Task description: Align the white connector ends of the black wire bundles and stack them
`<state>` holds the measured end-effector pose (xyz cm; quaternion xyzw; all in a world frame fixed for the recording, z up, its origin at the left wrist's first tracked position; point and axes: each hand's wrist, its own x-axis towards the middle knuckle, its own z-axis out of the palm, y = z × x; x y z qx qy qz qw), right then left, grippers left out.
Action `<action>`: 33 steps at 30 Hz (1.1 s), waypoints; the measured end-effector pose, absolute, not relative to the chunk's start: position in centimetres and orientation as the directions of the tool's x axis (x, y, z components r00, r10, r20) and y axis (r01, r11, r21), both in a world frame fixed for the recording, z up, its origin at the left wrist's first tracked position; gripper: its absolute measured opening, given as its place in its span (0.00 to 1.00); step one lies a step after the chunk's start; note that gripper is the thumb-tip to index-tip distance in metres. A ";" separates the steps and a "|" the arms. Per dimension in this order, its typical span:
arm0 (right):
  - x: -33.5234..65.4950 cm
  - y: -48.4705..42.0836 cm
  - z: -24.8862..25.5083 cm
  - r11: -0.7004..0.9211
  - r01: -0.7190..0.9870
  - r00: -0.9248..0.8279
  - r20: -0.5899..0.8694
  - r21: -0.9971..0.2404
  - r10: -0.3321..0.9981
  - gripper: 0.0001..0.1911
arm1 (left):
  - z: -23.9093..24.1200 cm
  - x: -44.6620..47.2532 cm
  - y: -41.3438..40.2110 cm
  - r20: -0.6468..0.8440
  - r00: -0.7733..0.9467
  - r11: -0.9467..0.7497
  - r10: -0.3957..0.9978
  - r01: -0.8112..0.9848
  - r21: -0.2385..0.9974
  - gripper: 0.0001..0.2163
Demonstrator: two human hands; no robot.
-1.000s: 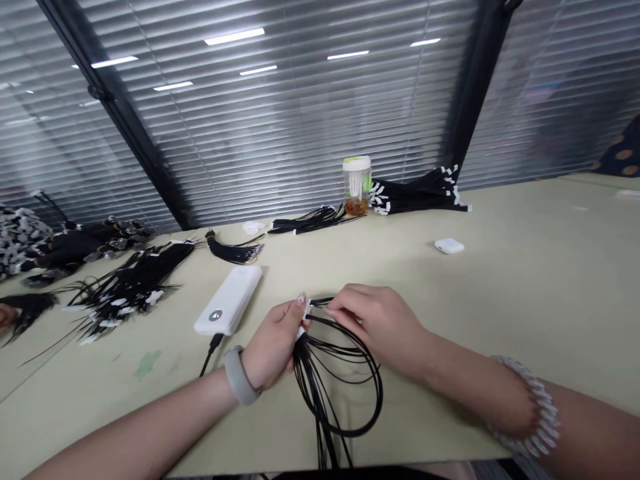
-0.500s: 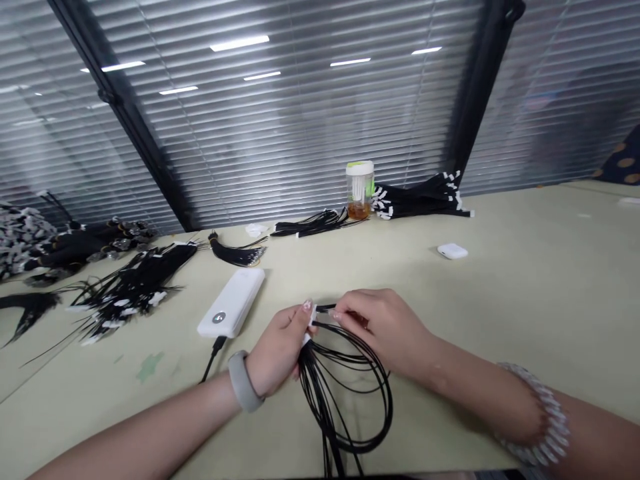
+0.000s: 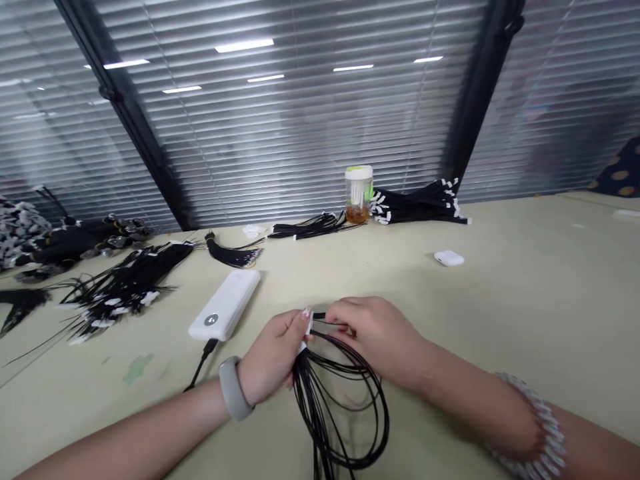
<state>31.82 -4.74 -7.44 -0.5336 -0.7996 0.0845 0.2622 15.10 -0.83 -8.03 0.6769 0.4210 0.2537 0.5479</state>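
My left hand (image 3: 274,357) is closed, pinching the white connector (image 3: 309,324) on a bundle of thin black cables (image 3: 320,407). A second white piece shows just below that thumb. The cables hang down from the grip and loop out to the right, past the bottom of the view. My right hand (image 3: 383,340) has its fingers curled and pressed on black cable ends beside the connector. Its fingertips partly cover what they pinch.
A white power bank (image 3: 226,305) with a plugged-in black cord lies left of my hands. Black cable bundles (image 3: 127,283) with white ends spread over the table's left side. At the back stand a lidded jar (image 3: 359,195) and another cable pile (image 3: 417,203). A white case (image 3: 449,258) lies right.
My right hand has shifted slightly, its fingers now more curled over the cables near the connector. The left hand keeps its grip. The whole view has moved a little.
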 end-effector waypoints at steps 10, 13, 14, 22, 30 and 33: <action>31.8 -6.6 -5.1 0.395 0.882 -0.226 0.503 -0.259 0.834 0.19 | -8.2 15.0 -0.1 0.008 0.280 -0.082 0.960 0.255 0.963 0.21; 31.2 -7.2 -5.4 0.346 0.824 -0.283 0.203 -0.449 0.937 0.22 | -7.9 15.1 -0.2 0.064 0.264 -0.135 0.962 0.259 0.956 0.20; 30.9 -7.3 -5.6 0.317 0.786 -0.307 0.111 -0.530 0.945 0.21 | -7.9 15.1 -0.2 0.065 0.259 -0.135 0.964 0.263 0.955 0.20; 29.5 -6.9 -7.5 0.336 0.628 -0.347 0.133 -0.702 0.928 0.13 | -7.8 15.3 -0.6 0.055 0.289 -0.148 0.956 0.311 0.939 0.19; 29.1 -6.5 -7.9 0.333 0.737 -0.293 0.167 -0.588 0.942 0.11 | -8.2 15.2 -0.5 0.033 0.326 -0.154 0.945 0.351 0.924 0.19; 29.8 -6.4 -7.1 0.301 0.851 -0.270 0.131 -0.431 0.954 0.10 | -8.3 15.2 -0.3 0.057 0.305 -0.172 0.950 0.366 0.915 0.19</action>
